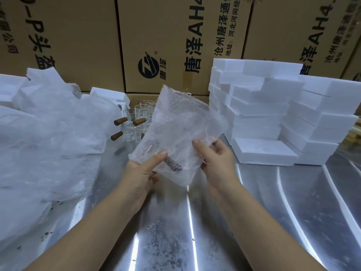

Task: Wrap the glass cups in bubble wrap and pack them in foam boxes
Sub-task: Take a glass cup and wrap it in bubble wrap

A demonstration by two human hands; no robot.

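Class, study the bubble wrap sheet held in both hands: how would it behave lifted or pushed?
Probably floppy: the bubble wrap sheet curls and creases above the left hand and right hand pinching it. Likely light, since finger pinches alone hold it up. Pushed across the metal table, it might crumple rather than roll.

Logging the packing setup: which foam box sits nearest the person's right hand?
The single foam box flat on the table, in front of the tall stacks, beside the right hand.

Both hands, left (143,174) and right (216,159), pinch a bubble wrap sheet (175,132) above the bench (254,212); glass cups (136,118) stand beyond, foam boxes (273,114) right.
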